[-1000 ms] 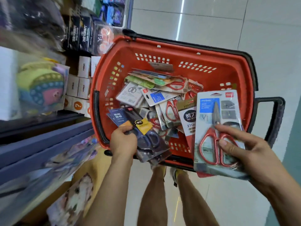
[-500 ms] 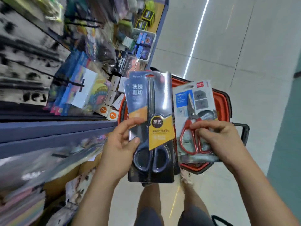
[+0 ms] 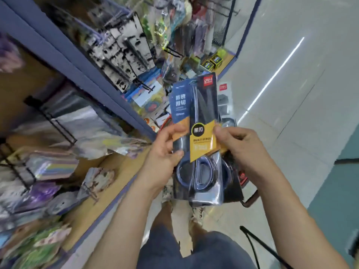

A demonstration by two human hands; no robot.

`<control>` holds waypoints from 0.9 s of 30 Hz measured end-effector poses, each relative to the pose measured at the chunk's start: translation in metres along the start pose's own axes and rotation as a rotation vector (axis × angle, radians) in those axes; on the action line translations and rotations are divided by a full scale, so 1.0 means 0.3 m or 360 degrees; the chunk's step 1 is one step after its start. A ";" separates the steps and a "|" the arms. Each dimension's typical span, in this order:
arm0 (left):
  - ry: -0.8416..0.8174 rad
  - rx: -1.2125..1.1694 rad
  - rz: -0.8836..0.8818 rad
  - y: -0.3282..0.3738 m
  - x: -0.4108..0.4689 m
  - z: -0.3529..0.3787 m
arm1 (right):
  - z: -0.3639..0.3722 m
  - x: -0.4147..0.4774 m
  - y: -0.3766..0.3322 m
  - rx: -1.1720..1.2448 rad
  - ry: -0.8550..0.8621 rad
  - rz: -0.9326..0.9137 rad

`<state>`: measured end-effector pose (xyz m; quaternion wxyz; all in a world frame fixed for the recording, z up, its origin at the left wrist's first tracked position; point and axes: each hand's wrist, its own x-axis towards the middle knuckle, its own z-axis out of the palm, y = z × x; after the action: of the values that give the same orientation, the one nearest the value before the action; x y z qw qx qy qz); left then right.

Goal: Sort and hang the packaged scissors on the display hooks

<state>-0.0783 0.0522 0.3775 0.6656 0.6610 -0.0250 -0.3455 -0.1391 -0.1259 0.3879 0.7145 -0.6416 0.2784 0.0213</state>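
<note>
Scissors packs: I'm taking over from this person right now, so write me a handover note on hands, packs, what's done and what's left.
Left hand grips the left edge of the dark-blue scissors pack.
Right hand pinches its right edge, thumb on the yellow label.
A second pack sits behind it, only its right strip showing.
Basket mostly hidden below the packs.
Done: both packs are in hand.
Left: hang each on a matching hook on the shelves to the left; neither hangs yet.

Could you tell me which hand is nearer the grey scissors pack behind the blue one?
Right. The right hand sits below the grey scissors pack; the left hand grips the far edge of the blue pack.
</note>
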 end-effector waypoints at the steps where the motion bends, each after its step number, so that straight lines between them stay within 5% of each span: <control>1: 0.0054 0.0041 0.0019 0.002 -0.038 -0.013 | 0.016 -0.015 -0.010 -0.0056 -0.0049 -0.0023; 9: 0.0910 -0.0334 0.0043 0.053 -0.322 -0.140 | 0.316 -0.153 -0.057 -0.0248 -0.0328 -0.0316; 22: 0.1539 -0.0670 0.0336 0.078 -0.981 -0.510 | 0.842 -0.622 -0.087 -0.0310 -0.1031 -0.0363; 27: 0.1637 -0.0429 0.0439 0.122 -1.232 -0.634 | 1.021 -0.855 -0.100 -0.0249 -0.1177 -0.0326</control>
<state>-0.2505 0.3944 0.5432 0.7099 0.6441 0.2618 0.1126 -0.2306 0.2371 0.5307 0.7139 -0.6677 -0.0659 0.2007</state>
